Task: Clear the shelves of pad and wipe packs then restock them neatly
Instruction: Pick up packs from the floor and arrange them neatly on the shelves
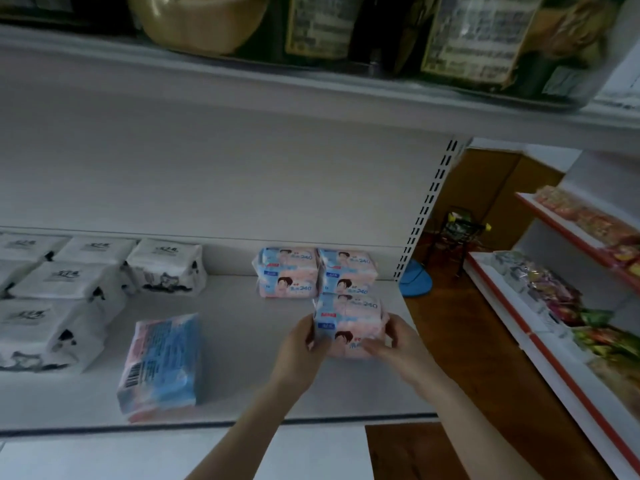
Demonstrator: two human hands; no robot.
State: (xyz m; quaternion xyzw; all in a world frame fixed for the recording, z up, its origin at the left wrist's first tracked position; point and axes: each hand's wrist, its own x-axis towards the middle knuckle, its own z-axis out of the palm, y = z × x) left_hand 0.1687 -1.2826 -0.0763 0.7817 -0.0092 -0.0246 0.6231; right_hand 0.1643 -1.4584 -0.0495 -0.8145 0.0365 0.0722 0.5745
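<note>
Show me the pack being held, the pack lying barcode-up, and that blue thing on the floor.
held pack (348, 320): head view, middle of its pink front.
barcode-up pack (162, 363): head view, middle of its blue printed back.
blue thing on the floor (417, 280): head view, its top surface.

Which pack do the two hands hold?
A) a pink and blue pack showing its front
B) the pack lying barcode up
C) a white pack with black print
A: the left hand and the right hand grip the sides of the pink and blue pack, its printed front up.
</note>
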